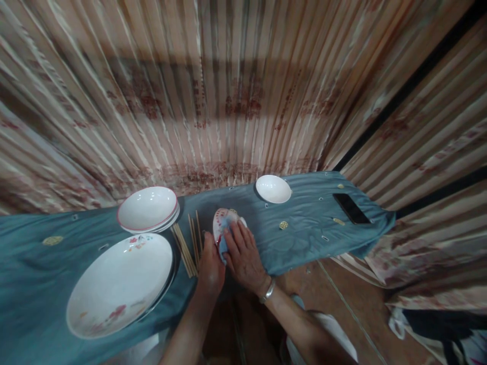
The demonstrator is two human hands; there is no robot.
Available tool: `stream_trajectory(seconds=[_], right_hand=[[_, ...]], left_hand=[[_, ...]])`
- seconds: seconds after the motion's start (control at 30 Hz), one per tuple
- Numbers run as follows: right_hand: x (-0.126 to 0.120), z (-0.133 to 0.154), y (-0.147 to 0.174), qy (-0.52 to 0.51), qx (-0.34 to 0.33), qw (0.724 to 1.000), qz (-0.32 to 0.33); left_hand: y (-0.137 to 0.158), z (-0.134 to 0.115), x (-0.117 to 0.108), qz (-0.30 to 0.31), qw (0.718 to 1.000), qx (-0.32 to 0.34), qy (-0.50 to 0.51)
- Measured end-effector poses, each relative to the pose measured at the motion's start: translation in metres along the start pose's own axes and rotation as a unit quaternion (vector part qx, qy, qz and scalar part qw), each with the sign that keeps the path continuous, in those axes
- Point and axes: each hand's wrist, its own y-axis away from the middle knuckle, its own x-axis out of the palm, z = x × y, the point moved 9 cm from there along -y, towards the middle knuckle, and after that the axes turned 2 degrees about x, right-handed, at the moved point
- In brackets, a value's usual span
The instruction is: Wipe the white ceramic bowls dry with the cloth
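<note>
Near the front edge of the table, my left hand (212, 269) grips the side of a small white bowl (219, 217) with red markings, which is tilted. My right hand (246, 257), with a silver bracelet at the wrist, presses a light blue and white cloth (223, 247) against the bowl. Its fingers lie over the cloth and cover part of the bowl. Just left of my left hand lie several wooden chopsticks (183, 250) in two loose groups.
Large floral plates (125, 284) are stacked at the left, with red-rimmed bowls (148, 208) stacked behind them. A white dish (273, 189) sits at the back, and a black phone (350, 208) lies at the right. A teal cloth (304, 238) covers the table; a curtain (243, 101) hangs behind.
</note>
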Motion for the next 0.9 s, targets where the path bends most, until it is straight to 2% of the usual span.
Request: stream_trajectory(seconds=[0.1, 0.17, 0.33, 0.4, 0.5, 0.63, 0.7, 0.77, 0.9], right_hand=[[-0.005, 0.001, -0.009, 0.011, 0.004, 1.0, 0.007], [-0.008, 0.001, -0.014, 0.009, 0.006, 1.0, 0.013], [-0.019, -0.006, -0.03, -0.02, 0.033, 0.999, 0.02], [-0.024, -0.012, -0.037, -0.044, 0.056, 0.997, 0.012], [-0.029, -0.026, -0.044, -0.092, 0.091, 0.992, -0.012], [-0.027, -0.048, -0.046, -0.166, 0.134, 0.976, -0.038], [-0.022, -0.062, -0.045, -0.22, 0.161, 0.961, -0.043], [-0.013, -0.079, -0.042, -0.288, 0.203, 0.935, -0.045], [0.016, -0.108, -0.032, -0.437, 0.29, 0.851, -0.033]], left_hand=[[0.006, 0.001, -0.001, -0.052, 0.999, 0.004, -0.012], [0.009, 0.004, 0.001, -0.062, 0.998, 0.002, -0.009], [0.006, 0.009, -0.003, -0.05, 0.998, 0.03, -0.026], [0.002, 0.01, -0.011, -0.051, 0.995, 0.047, -0.066], [-0.001, 0.009, -0.015, -0.023, 0.985, 0.071, -0.155], [0.0, 0.005, -0.017, -0.014, 0.975, 0.083, -0.206], [0.002, -0.001, -0.016, -0.02, 0.965, 0.093, -0.246], [0.003, -0.004, -0.016, -0.025, 0.956, 0.097, -0.275], [0.007, -0.01, -0.028, -0.08, 0.947, 0.106, -0.292]])
